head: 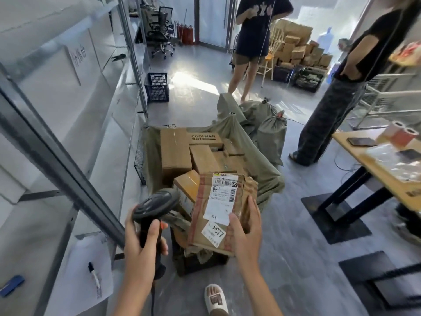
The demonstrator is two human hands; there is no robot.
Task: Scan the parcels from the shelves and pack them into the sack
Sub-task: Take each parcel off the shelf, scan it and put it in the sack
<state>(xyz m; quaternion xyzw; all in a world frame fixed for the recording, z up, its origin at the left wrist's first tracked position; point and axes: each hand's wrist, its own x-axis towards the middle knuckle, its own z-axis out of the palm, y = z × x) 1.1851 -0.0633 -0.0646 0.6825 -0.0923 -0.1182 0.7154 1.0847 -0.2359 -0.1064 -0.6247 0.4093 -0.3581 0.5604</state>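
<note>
Brown cardboard parcel point(218, 213) sits gripped in our right hand point(246, 231) above the full sack point(262, 169); our left hand point(141, 245) grips the scanner point(155, 206).

I see grey glossy floor point(296, 258) w/ sun glare near glass doors point(211, 19). Office chair point(160, 30) far left, wooden worktop point(355, 142) right, blue crate point(157, 87) by shelf post.

Creased cardboard parcel point(222, 210), matt cloth sack point(257, 160).
</note>
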